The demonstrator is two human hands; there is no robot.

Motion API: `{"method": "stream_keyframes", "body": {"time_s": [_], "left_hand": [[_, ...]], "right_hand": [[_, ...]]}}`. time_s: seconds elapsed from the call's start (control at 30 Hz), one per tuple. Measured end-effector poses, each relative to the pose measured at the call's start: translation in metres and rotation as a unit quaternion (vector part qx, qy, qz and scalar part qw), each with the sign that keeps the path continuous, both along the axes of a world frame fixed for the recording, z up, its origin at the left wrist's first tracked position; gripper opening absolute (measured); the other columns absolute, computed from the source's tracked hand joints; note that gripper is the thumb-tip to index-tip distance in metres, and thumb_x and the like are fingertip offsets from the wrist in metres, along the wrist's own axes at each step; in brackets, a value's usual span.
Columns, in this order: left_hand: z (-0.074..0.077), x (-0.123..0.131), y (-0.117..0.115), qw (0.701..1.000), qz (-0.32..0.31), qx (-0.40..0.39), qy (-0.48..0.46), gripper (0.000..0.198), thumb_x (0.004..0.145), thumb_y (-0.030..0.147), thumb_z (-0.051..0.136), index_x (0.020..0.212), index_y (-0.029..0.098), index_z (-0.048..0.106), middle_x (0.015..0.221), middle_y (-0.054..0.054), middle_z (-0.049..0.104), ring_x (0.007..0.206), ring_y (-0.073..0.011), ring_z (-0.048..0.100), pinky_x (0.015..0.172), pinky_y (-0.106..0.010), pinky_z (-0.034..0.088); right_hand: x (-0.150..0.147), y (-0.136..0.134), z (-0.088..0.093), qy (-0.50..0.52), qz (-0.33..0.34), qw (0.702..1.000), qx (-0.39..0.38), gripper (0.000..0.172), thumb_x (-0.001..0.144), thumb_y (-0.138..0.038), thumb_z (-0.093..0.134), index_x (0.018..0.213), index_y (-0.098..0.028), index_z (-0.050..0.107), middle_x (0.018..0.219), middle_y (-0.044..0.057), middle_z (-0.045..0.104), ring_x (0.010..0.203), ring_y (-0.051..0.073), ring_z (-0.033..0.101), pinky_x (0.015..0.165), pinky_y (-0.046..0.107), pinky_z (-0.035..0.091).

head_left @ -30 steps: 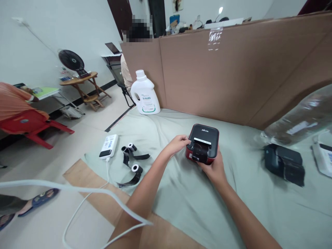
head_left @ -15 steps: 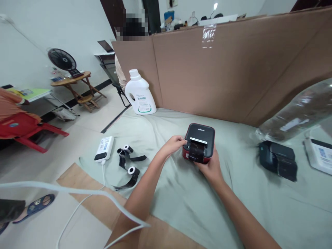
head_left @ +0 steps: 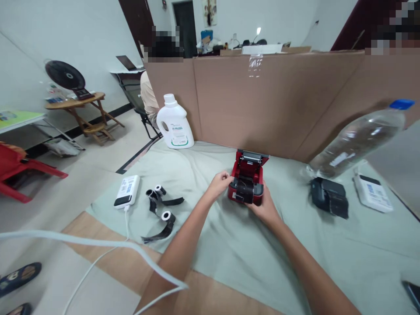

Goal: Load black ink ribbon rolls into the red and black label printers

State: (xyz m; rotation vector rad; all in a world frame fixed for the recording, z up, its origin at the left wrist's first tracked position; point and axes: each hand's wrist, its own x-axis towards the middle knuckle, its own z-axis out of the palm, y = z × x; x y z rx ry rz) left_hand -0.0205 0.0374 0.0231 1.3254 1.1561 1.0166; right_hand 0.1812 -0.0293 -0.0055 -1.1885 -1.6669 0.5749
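A small red and black portable printer [head_left: 245, 192] stands raised off the green cloth, its lid [head_left: 252, 157] swung up and the red inside showing. A strip of black paper [head_left: 244, 189] hangs over its front. My right hand [head_left: 265, 208] is wrapped round the right side and underside of the printer. With curled fingers, my left hand [head_left: 220, 184] grips its left front edge; the fingertips are partly hidden. To the left lie several paper rolls, among them a white-cored roll [head_left: 168, 216] with a loose black tail.
A white detergent bottle [head_left: 177, 124] stands before a cardboard panel [head_left: 246, 100]. On the left lies a white power bank [head_left: 127, 191] with a cable. At right are a black printer [head_left: 329, 197], a white device [head_left: 373, 192] and a plastic bottle [head_left: 361, 140]. A person sits behind the panel.
The printer's lid has swung up from closed, showing the red inside. Both hands stay at the printer. The camera view has shifted, bringing the blue bottle cap into sight.
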Motion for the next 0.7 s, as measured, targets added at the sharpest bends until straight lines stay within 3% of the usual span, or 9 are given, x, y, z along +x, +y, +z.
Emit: {"method": "stream_keyframes", "body": {"time_s": [0.1,0.2,0.27,0.33,0.43,0.53,0.63,0.7], "left_hand": [[-0.015,0.002,-0.002,0.998,0.02,0.062,-0.014,0.027,0.079,0.037,0.062,0.068,0.02,0.044,0.062,0.006,0.039,0.061,-0.01,0.035,0.061,-0.024,0.031],[-0.033,0.004,-0.008,0.994,0.033,0.095,-0.052,0.04,0.089,0.05,0.055,0.067,0.021,0.038,0.065,0.006,0.034,0.064,-0.0109,0.035,0.064,-0.024,0.033],[-0.045,0.004,-0.01,0.993,0.033,0.095,-0.065,0.045,0.092,0.055,0.05,0.067,0.021,0.035,0.067,0.005,0.033,0.066,-0.0117,0.035,0.065,-0.025,0.034],[-0.053,0.005,-0.01,0.994,0.026,0.086,-0.064,0.046,0.093,0.059,0.048,0.068,0.022,0.036,0.067,0.004,0.034,0.067,-0.0122,0.035,0.064,-0.025,0.034],[-0.057,0.004,-0.006,0.995,0.019,0.073,-0.057,0.047,0.092,0.061,0.047,0.069,0.022,0.037,0.067,0.004,0.036,0.066,-0.0125,0.036,0.063,-0.025,0.034],[-0.056,0.003,-0.003,0.994,0.011,0.084,-0.063,0.046,0.093,0.058,0.047,0.067,0.021,0.037,0.065,0.005,0.036,0.066,-0.0123,0.036,0.064,-0.026,0.033],[-0.055,0.003,-0.003,0.991,0.001,0.103,-0.081,0.043,0.094,0.053,0.048,0.067,0.021,0.038,0.065,0.005,0.036,0.066,-0.0121,0.036,0.064,-0.026,0.032],[-0.056,0.002,-0.002,0.99,-0.001,0.109,-0.089,0.042,0.094,0.051,0.048,0.067,0.02,0.039,0.065,0.005,0.037,0.066,-0.0122,0.037,0.065,-0.026,0.032]], "right_hand": [[0.029,0.005,0.007,-0.003,-0.015,1.0,0.004,0.066,0.089,-0.06,0.059,0.143,-0.024,0.051,0.141,0.014,0.06,0.118,0.032,0.064,0.092,0.047,0.056],[0.045,0.025,0.031,-0.043,-0.033,0.998,-0.019,0.043,0.097,-0.048,0.048,0.126,-0.023,0.067,0.121,0.01,0.073,0.103,0.027,0.07,0.091,0.045,0.056],[0.041,0.046,0.049,-0.128,-0.031,0.99,-0.054,0.034,0.096,-0.039,0.048,0.111,-0.024,0.074,0.105,0.008,0.078,0.093,0.026,0.072,0.088,0.044,0.056],[0.028,0.07,0.062,-0.247,-0.006,0.966,-0.079,0.029,0.092,-0.03,0.051,0.103,-0.024,0.077,0.103,0.007,0.079,0.094,0.026,0.073,0.088,0.042,0.056],[0.004,0.101,0.072,-0.401,0.035,0.906,-0.128,0.022,0.083,-0.021,0.061,0.095,-0.024,0.079,0.103,0.007,0.079,0.098,0.026,0.072,0.086,0.037,0.054],[-0.012,0.12,0.072,-0.458,0.043,0.867,-0.193,0.009,0.073,-0.017,0.071,0.079,-0.022,0.076,0.082,0.008,0.077,0.08,0.025,0.072,0.074,0.034,0.052],[-0.017,0.127,0.07,-0.458,0.046,0.866,-0.197,0.013,0.067,-0.009,0.075,0.064,-0.02,0.07,0.064,0.007,0.069,0.064,0.023,0.067,0.067,0.034,0.049],[-0.016,0.127,0.071,-0.449,0.048,0.874,-0.18,0.019,0.065,-0.004,0.074,0.06,-0.02,0.065,0.064,0.007,0.068,0.062,0.021,0.064,0.066,0.034,0.047]]}}
